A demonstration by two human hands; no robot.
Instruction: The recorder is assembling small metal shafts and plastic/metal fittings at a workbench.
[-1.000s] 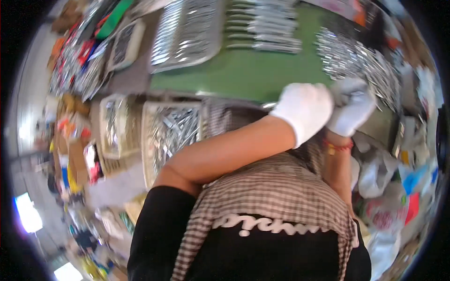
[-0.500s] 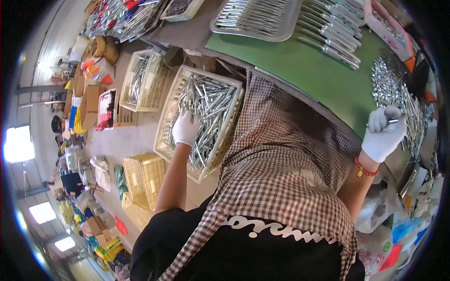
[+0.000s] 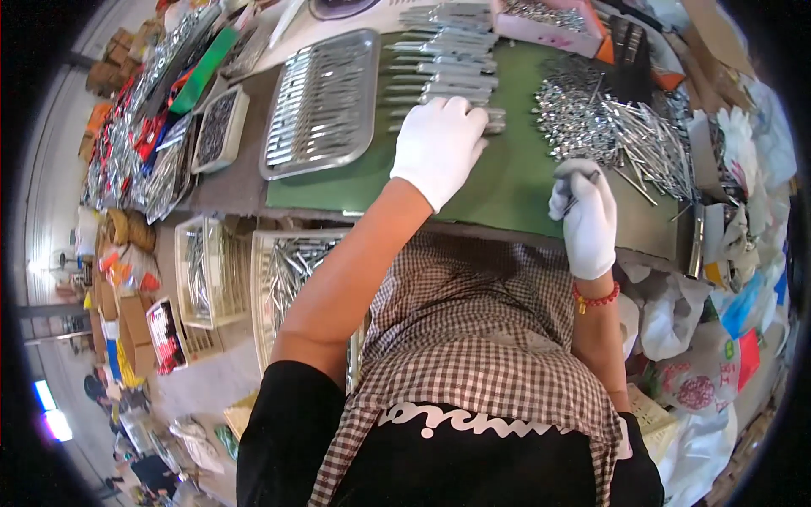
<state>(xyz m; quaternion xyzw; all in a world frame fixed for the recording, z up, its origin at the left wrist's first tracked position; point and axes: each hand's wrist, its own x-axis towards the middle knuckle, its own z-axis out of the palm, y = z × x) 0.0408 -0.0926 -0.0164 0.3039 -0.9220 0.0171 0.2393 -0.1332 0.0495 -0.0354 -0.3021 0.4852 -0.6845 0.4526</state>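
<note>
Many shiny silver metal rods [image 3: 460,69]: row, upper middle of frame; look stiff, light, maybe slippery; middle seems best to hold.
Left white-gloved hand [image 3: 439,150]: over the row's lower end; can't tell if fingers grip.
Right white-gloved hand [image 3: 585,221]: right of centre; fingers curled, can't tell around what.

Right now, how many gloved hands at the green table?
2. Left hand: at the near end of the row of metal handles. Right hand: by the table's near edge, beside the loose rods. None look hidden.
</note>
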